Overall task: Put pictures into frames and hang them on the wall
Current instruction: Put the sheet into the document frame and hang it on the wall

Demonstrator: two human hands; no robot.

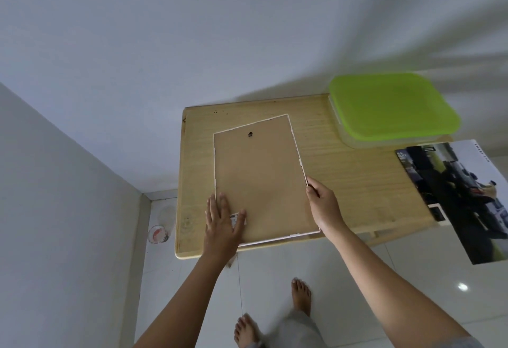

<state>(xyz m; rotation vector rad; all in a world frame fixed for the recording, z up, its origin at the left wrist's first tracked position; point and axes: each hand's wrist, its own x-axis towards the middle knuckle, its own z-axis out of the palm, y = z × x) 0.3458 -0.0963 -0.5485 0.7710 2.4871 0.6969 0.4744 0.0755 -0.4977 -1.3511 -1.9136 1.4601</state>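
A white picture frame (261, 177) lies face down on the low wooden table (351, 171), its brown backing board up, with a small black hanger (250, 134) near the far edge. My left hand (223, 221) rests flat with straight fingers on the board's near left corner, next to a small white label. My right hand (323, 204) is at the frame's right edge, its fingertips curled onto the rim. A large printed picture (464, 196) lies on the table's right end and overhangs it.
A clear plastic box with a green lid (390, 105) stands at the table's far right corner. White walls (137, 59) meet in a corner on the left. A small glass jar (158, 234) sits on the tiled floor left of the table. My bare feet (301, 295) stand below.
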